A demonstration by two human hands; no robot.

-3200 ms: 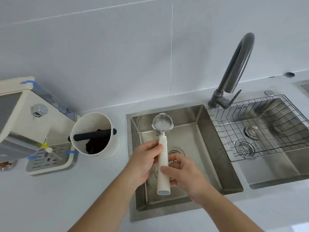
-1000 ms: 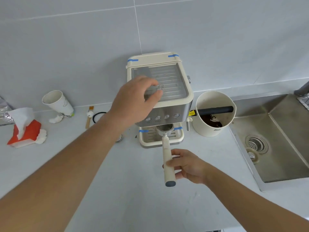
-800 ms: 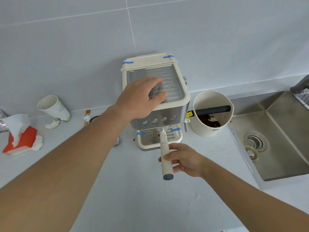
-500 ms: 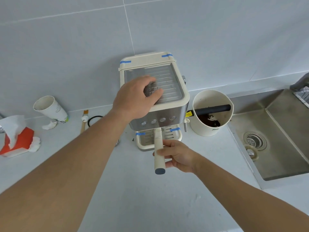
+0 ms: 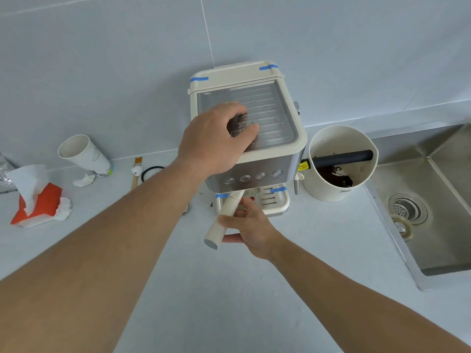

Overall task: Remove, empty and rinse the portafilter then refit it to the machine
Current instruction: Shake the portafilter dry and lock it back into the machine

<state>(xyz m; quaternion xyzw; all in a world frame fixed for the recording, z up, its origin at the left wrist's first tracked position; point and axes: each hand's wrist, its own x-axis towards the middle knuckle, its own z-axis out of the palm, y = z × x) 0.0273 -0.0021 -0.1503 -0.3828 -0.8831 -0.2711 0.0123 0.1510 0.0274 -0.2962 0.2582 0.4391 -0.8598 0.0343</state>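
Observation:
The cream espresso machine (image 5: 270,159) stands against the wall at centre. My left hand (image 5: 216,138) presses down flat on its ribbed top, fingers spread, holding nothing. The portafilter (image 5: 224,217) has its cream handle sticking out from under the machine's front, angled toward the lower left. Its metal basket end is hidden beneath the machine. My right hand (image 5: 247,225) grips the handle from the right side.
A cream knock box (image 5: 328,192) with a black bar and coffee grounds stands right of the machine. The steel sink (image 5: 438,266) is at far right. A paper cup (image 5: 84,154), a brush (image 5: 136,171), a black ring and an orange tissue pack (image 5: 40,205) lie at left.
The portafilter went from the sink to the machine. In the last second its handle swung from pointing straight toward me to pointing lower left, with its head going under the machine. My left hand stayed on top.

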